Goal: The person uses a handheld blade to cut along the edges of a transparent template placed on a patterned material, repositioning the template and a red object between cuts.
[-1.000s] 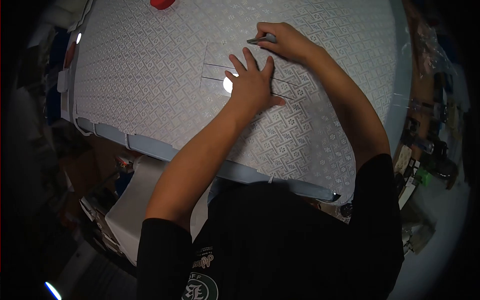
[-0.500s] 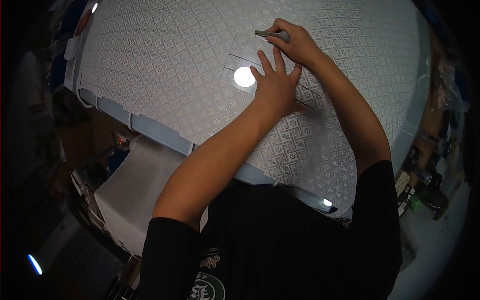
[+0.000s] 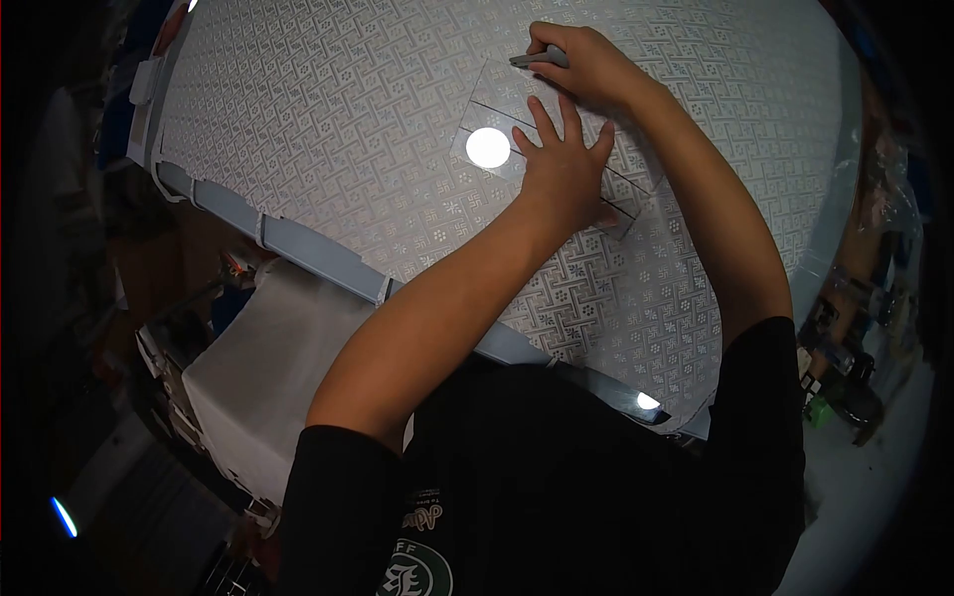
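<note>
My left hand (image 3: pixel 568 174) lies with fingers spread on a clear plate (image 3: pixel 497 91) crossed by dark lines, like a transparent ruler. The plate rests on pale fabric (image 3: pixel 348 149) with a silvery repeating pattern. Just beyond the plate's far edge, my right hand (image 3: pixel 586 65) is closed around a slim grey hand tool (image 3: pixel 552 57). Its narrow dark tip points left, near the plate's upper corner. I cannot make out the tool's exact kind or whether the tip touches the fabric. Part of the plate is hidden under my left hand and wrist.
A blue-grey table edge (image 3: pixel 328 253) with white clips or ties runs in front of me. Below it on the left hangs pale cloth (image 3: pixel 268 368). Crumpled clear plastic (image 3: pixel 899 214) lies at the right, with assorted dark items (image 3: pixel 855 397) below it.
The clear plate and my left hand have shifted slightly to the right across the fabric. My right hand, still holding the grey tool, has moved a little up and to the right.
</note>
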Tool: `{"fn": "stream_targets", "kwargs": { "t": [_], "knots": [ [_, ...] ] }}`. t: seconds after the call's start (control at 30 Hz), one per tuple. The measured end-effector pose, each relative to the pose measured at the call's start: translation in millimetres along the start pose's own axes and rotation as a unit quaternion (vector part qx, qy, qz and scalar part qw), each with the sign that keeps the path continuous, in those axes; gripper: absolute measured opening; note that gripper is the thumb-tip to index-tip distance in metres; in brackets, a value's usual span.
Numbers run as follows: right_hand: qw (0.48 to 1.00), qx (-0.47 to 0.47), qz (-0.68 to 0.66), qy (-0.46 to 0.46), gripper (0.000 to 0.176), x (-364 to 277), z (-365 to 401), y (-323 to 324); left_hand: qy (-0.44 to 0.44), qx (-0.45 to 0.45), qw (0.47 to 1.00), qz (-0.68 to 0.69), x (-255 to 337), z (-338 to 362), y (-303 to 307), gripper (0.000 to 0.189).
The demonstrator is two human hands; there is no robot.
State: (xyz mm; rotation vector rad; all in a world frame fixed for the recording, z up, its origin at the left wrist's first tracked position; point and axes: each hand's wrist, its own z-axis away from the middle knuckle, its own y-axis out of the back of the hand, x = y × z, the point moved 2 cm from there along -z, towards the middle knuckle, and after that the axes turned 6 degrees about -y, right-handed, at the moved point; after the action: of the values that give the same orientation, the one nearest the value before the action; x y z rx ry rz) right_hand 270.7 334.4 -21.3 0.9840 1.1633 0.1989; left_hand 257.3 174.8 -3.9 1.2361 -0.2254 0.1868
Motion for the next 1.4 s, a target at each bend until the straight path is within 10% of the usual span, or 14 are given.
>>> {"fn": "stream_targets", "kwargs": {
  "t": [0.6, 0.83, 1.03, 1.4],
  "knots": [
    [0.989, 0.073, -0.125, -0.011, 0.021, 5, -3, -36, -0.019, 0.013, 1.0, -0.018, 0, 1, -1, 0.123],
    [0.95, 0.208, -0.228, -0.054, 0.019, 12, 111, 28, -0.009, 0.021, 1.0, 0.013, 1, 4, -3, 0.121],
    [0.991, -0.026, -0.096, -0.093, 0.015, -7, 244, 30, 0.02, 0.005, 1.0, -0.015, 1, -5, -5, 0.137],
    [0.998, -0.047, 0.018, -0.044, 0.015, -14, 262, 4, 0.03, 0.0, 0.999, -0.019, 4, -9, -5, 0.138]
  ]
}}
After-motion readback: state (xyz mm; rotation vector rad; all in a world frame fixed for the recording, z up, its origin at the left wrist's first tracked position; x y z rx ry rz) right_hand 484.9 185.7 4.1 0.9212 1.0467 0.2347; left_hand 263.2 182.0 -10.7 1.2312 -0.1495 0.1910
